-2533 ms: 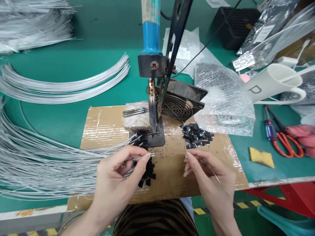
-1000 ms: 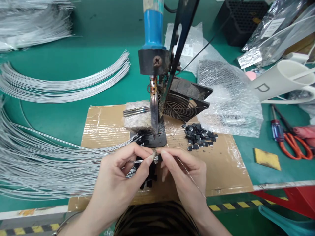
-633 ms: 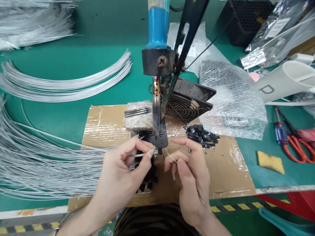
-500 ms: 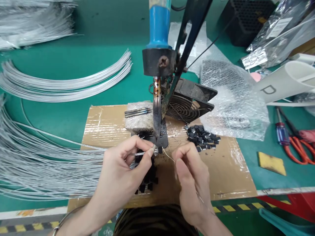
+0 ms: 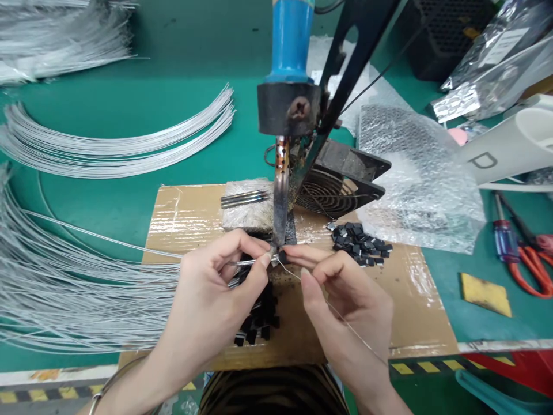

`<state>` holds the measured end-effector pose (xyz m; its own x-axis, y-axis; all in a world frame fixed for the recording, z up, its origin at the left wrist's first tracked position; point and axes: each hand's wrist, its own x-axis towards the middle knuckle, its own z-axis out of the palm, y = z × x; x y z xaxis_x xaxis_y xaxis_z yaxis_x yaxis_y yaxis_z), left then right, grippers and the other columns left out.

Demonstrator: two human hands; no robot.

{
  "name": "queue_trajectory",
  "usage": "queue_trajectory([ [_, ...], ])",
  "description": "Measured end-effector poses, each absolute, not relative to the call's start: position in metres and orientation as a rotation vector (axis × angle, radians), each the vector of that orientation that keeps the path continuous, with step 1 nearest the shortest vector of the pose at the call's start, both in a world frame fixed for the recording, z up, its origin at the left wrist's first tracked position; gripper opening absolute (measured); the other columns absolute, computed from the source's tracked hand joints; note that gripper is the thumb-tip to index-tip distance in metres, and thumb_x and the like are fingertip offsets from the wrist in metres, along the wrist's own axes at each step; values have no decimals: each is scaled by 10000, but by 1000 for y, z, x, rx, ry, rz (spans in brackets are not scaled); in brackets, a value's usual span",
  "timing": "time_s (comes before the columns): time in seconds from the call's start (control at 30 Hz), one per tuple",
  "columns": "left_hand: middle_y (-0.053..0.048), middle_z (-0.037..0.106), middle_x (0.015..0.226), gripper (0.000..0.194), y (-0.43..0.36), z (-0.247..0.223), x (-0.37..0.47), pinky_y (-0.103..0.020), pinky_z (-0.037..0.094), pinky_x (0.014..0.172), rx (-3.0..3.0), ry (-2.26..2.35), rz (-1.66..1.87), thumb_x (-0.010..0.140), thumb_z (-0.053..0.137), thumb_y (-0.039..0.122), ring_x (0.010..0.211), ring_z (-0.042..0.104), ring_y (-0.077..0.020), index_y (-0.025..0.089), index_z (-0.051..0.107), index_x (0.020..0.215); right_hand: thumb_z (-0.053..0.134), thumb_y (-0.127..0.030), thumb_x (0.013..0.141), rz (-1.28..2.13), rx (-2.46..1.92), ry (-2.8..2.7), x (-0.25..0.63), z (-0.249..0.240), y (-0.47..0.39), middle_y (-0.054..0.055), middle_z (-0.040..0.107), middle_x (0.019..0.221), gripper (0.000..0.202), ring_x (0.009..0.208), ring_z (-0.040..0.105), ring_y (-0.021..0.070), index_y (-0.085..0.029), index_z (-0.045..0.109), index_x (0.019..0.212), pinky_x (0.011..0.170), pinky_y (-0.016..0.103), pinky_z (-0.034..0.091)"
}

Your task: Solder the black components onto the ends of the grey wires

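Under the tip of the soldering iron (image 5: 281, 213), my left hand (image 5: 224, 288) pinches the end of a grey cable (image 5: 246, 263). A small black connector (image 5: 282, 256) sits at that cable end. My right hand (image 5: 349, 311) touches the connector with its index fingertip, its thumb held apart below. A thin solder wire (image 5: 352, 329) runs from the connector across my right hand; whether the other fingers grip it is hard to see. More black connectors (image 5: 259, 323) lie below my hands, partly covered by my left hand.
Grey cables (image 5: 95, 294) spread on the left, with another bundle (image 5: 129, 151) behind. A fan (image 5: 337, 184) stands behind a pile of black pieces (image 5: 360, 245). Bubble wrap (image 5: 415, 173), a yellow sponge (image 5: 486, 294) and red-handled scissors (image 5: 533, 268) are to the right.
My right hand's index finger has reached left to the connector, and its thumb has separated from it. My left hand keeps its pinch. The whole view has shifted slightly.
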<state>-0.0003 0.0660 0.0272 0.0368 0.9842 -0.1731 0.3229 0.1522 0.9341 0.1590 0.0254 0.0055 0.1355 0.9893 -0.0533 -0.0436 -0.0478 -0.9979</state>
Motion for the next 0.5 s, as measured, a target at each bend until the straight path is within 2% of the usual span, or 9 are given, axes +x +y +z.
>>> queue_trajectory([
  [0.5, 47, 718, 766, 143, 71, 34, 2, -133, 526, 684, 1345, 1455, 920, 860, 717, 115, 744, 704, -78, 227, 713, 771, 678, -120, 925, 1173, -1277, -959, 157, 12, 33, 33, 815, 1156, 211, 1096, 777, 210, -243, 609, 768, 1024, 360, 612],
])
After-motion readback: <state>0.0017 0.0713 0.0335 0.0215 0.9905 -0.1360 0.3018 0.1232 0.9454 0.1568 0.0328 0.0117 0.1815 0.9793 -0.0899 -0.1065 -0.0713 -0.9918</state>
